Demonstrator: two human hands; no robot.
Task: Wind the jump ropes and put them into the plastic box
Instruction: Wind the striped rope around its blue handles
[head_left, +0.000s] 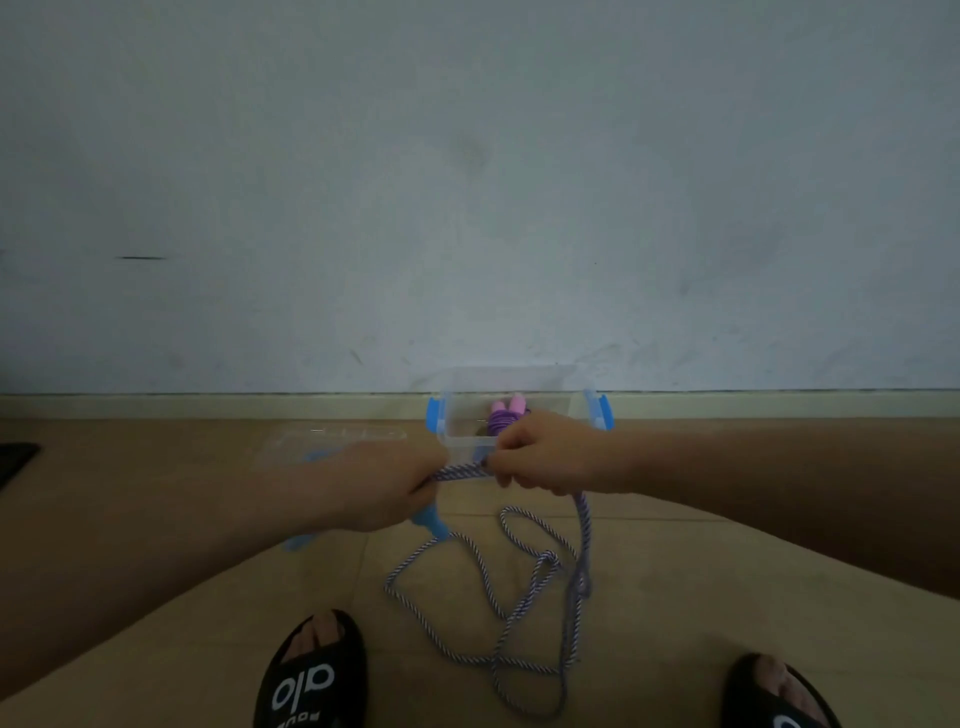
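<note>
Before the plastic box (457, 439), left hand (387, 486) and right hand (550, 457) both fisted around the striped jump rope (462, 472).

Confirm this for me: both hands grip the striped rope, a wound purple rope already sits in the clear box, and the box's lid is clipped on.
One thing is wrong: the lid is off, lying on the floor left of the clear box, as the head view shows. The left hand and right hand do grip the striped rope, and the wound purple rope sits inside.

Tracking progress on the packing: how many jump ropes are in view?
2: a wound purple rope in the plastic box; a striped rope held between both hands, trailing on the floor. Others may be hidden.
</note>
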